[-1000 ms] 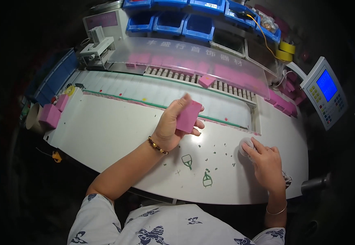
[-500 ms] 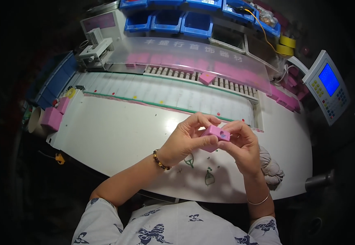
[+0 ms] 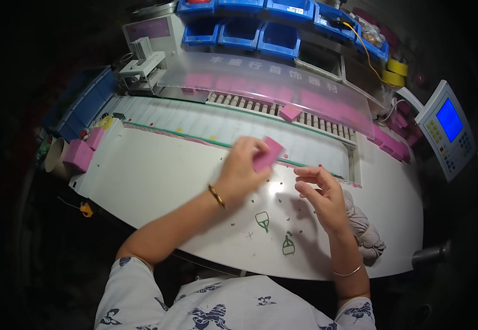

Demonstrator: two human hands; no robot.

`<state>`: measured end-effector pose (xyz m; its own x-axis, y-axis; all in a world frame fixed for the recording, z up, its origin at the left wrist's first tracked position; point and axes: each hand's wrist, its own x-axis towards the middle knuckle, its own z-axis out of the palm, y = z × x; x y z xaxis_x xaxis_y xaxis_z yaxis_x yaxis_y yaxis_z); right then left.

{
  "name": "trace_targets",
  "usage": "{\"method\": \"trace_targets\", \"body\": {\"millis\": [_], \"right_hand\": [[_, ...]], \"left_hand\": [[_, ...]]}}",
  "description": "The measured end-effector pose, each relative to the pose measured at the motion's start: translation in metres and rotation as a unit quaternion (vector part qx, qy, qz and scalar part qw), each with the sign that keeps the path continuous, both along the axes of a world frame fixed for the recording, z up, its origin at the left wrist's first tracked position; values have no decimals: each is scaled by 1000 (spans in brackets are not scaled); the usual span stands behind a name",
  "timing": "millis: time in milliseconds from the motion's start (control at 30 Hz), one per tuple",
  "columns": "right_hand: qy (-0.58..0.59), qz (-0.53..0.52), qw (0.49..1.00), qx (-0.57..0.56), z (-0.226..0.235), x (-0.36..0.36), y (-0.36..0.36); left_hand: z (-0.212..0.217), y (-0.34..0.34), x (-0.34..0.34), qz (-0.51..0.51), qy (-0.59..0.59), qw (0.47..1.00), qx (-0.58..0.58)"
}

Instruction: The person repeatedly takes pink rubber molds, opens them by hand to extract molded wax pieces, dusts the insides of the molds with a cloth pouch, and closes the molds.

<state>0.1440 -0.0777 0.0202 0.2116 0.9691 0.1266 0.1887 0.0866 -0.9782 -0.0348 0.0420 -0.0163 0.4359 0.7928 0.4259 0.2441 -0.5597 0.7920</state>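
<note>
My left hand (image 3: 239, 171), blurred by motion, grips a pink rectangular block (image 3: 272, 153) above the table, close to the green-edged conveyor strip. The block looks like a mould; its cavity does not show from here. Apart from it, over the table's right side, my right hand (image 3: 329, 202) has its thumb and fingers spread, with nothing visible between them. Below and between the hands lie two thin green outlined pieces (image 3: 266, 226), (image 3: 288, 245), flat on the white tabletop. Several tiny green crumbs are scattered around them.
A grey cloth bundle (image 3: 366, 234) lies beside my right wrist. The conveyor strip (image 3: 250, 125) and rollers (image 3: 239, 100) run behind, with one pink block (image 3: 290, 113) on the rollers. Pink blocks (image 3: 80, 155) stand left. A keypad screen (image 3: 448, 124) stands right; blue bins (image 3: 239, 32) are behind.
My hands have parted. The left has carried the pink block up and left, off the right hand, which has let go and opened. The whole view has shifted slightly.
</note>
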Motion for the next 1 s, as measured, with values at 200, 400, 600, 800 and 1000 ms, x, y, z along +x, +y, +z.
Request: {"method": "trace_targets", "body": {"millis": [200,400,600,800,1000], "right_hand": [[39,-22,998,-34,-7,25,-4],[63,-35,996,-45,-11,29,-2],[51,-20,997,-45,-17,26,-4],[65,-30,996,-50,-24,28,-5],[54,-40,997,-33,-25,33,-7]], "left_hand": [[-20,115,-70,246,160,950,107],[-14,126,-46,270,258,916,148],[-23,111,56,137,279,933,184],[-23,119,137,148,280,938,139],[-22,101,128,81,124,989,12]]}}
